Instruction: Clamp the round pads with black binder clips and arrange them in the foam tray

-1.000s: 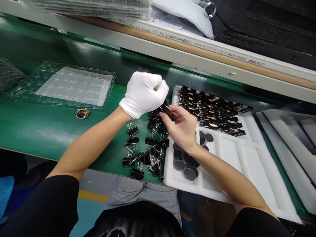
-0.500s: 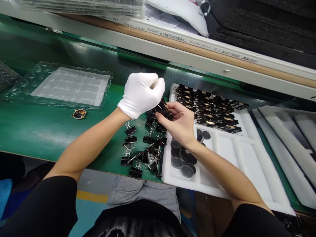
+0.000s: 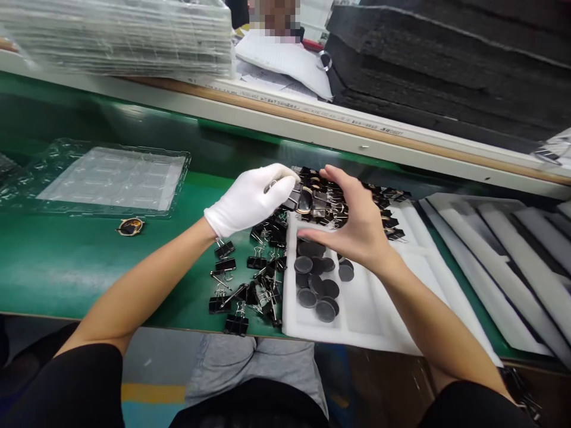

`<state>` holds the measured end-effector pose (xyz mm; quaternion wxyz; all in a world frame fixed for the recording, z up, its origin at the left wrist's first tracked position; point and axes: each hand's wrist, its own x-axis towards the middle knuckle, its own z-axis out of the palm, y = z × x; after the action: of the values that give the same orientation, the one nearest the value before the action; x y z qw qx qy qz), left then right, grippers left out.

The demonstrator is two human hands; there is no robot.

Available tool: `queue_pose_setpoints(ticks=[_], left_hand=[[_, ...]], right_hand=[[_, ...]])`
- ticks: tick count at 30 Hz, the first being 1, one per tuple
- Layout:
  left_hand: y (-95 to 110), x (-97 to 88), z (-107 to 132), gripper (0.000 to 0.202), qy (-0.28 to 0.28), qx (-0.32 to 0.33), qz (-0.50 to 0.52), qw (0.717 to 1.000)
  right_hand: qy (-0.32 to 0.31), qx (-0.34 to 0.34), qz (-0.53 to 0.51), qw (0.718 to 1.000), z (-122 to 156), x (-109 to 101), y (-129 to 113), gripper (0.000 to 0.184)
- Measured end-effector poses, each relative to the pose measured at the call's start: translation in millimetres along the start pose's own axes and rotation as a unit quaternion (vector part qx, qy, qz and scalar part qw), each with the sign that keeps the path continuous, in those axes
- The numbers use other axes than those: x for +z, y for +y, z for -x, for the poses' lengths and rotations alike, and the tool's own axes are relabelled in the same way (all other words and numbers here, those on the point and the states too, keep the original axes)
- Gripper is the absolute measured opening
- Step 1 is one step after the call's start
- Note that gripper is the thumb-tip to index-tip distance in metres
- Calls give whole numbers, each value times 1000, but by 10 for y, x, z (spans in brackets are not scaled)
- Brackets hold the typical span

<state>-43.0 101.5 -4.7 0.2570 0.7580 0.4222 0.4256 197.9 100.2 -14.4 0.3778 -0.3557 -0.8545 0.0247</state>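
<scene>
My left hand [image 3: 250, 199], in a white glove, pinches a black binder clip [image 3: 300, 199] by its wire handles, with a small round piece clamped in it. My bare right hand [image 3: 354, 223] hovers just right of the clip with its fingers spread and nothing in it. Both hands are above the top left corner of a white foam tray [image 3: 379, 309]. Rows of clipped pieces [image 3: 383, 205] fill the tray's far part. Several dark round discs [image 3: 317, 279] lie in its near left pocket. Loose black binder clips [image 3: 247, 279] are heaped on the green belt left of the tray.
A clear plastic blister tray [image 3: 107, 178] lies on the green belt [image 3: 66, 261] at the left, with a small gold-rimmed round piece [image 3: 130, 226] in front of it. More white foam trays [image 3: 504, 249] lie at the right. Stacked clear trays [image 3: 120, 35] and black foam [image 3: 446, 65] sit beyond the rail.
My right hand has let go of the clip and opened, drawing slightly to the right. My left hand has carried the clip forward over the tray. The camera has tilted up.
</scene>
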Motion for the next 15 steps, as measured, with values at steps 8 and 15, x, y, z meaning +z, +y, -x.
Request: queue_pose_setpoints(ticks=[8, 15], left_hand=[[-73, 369, 126, 41, -39, 117, -124, 985], [-346, 118, 305, 52, -98, 109, -330, 933]], right_hand=[[-173, 286, -310, 890, 161, -185, 11, 46], [-57, 305, -218, 925, 586, -599, 810, 39]])
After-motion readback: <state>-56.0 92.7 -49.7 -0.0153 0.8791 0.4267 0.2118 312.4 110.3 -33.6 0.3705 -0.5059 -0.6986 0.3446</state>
